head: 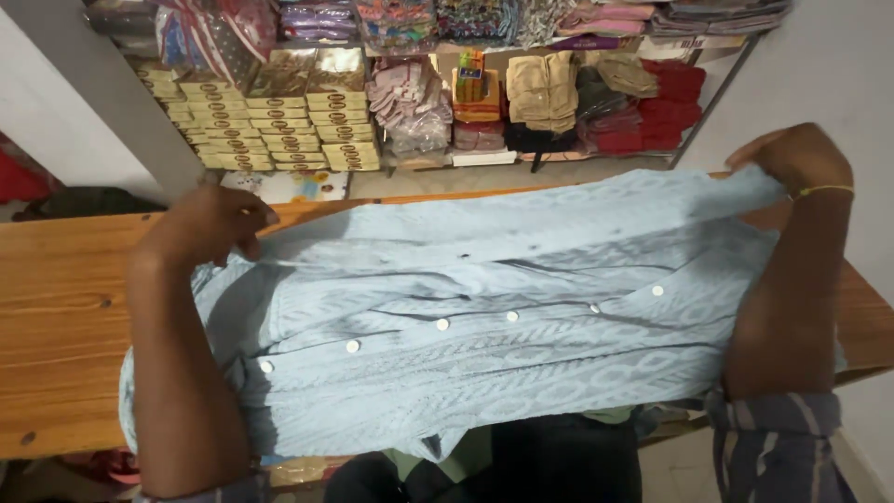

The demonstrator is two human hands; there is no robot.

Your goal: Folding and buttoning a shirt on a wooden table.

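Observation:
A pale blue textured shirt [484,335] with a row of white buttons lies spread across a wooden counter [56,317]. My left hand [209,224] pinches the shirt's far edge at the left. At the far right corner, my right hand [792,154] grips the same far edge and pulls it taut; a thin yellow band circles that wrist. Both forearms reach over the cloth from the near side. The shirt's near edge hangs over the counter's front.
Behind the counter stand metal shelves [717,88] with stacked flat boxes [279,126], folded red and beige clothes [652,107] and wrapped fabric packs [410,107]. A white wall [838,65] rises at the right. Dark clothing lies below the counter's front edge.

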